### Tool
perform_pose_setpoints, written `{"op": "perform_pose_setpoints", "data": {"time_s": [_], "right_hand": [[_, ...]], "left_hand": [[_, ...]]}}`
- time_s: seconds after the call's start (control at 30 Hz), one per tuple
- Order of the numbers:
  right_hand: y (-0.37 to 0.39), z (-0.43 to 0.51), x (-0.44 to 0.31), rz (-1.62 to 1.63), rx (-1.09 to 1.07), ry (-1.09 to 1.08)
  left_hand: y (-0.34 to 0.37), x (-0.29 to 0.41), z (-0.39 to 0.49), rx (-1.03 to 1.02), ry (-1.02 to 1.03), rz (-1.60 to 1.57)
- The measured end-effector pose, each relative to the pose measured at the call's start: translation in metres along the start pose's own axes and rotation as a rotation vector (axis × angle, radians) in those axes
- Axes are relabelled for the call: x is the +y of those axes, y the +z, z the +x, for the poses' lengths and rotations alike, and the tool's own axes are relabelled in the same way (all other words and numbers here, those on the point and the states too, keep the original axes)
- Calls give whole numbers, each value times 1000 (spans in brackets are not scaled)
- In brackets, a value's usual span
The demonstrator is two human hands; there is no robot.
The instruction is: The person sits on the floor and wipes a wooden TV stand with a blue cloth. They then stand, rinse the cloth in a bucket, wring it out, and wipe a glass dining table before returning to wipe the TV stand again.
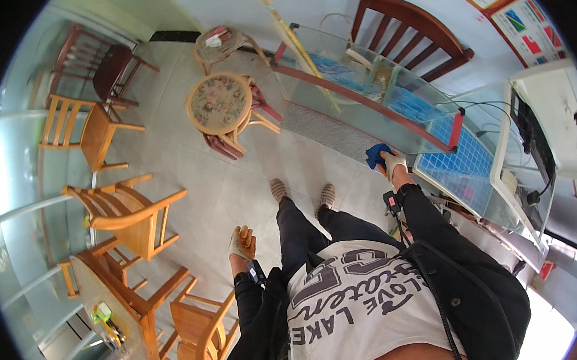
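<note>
My right hand (393,164), in a white and orange work glove, grips a crumpled blue cloth (378,155). Both are by the near lower corner of a long glass aquarium (363,102) with red-brown trim; whether the cloth touches the glass is hard to tell. My left hand (242,243), gloved the same way, hangs beside my left leg with its fingers loosely curled and nothing in it. Inside the aquarium are a blue patterned backing and glass dividers. A long yellow-and-tan stick (299,44) leans across its far end.
Stacked round stools (223,104) with a floral top stand ahead. A smaller stool (216,44) behind them bears papers. Wooden chairs (97,130) and a table (122,312) line the left. A second glass tank (461,168) and a white-framed unit (508,164) with cables are at right.
</note>
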State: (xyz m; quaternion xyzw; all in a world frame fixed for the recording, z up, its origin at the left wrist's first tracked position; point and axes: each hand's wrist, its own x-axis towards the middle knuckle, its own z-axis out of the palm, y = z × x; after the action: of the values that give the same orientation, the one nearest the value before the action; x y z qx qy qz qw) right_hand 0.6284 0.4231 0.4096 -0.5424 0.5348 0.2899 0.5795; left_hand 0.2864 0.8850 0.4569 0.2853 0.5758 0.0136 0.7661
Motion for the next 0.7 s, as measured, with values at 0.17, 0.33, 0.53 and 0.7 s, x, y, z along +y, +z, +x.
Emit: {"op": "perform_pose_setpoints", "data": {"time_s": [0.17,0.33,0.53,0.7], "right_hand": [[11,29,16,-150,32,-54],[53,85,39,-370,138,-121],[127,174,67,-401,151,-167],[246,170,95,-436,122,-548]], "left_hand": [[-41,-32,2,-891,-16,-167],[-43,-43,-8,171,-99,-20],[-55,-26,-16,220,-163,26],[-71,0,-12,284,-246,149]]}}
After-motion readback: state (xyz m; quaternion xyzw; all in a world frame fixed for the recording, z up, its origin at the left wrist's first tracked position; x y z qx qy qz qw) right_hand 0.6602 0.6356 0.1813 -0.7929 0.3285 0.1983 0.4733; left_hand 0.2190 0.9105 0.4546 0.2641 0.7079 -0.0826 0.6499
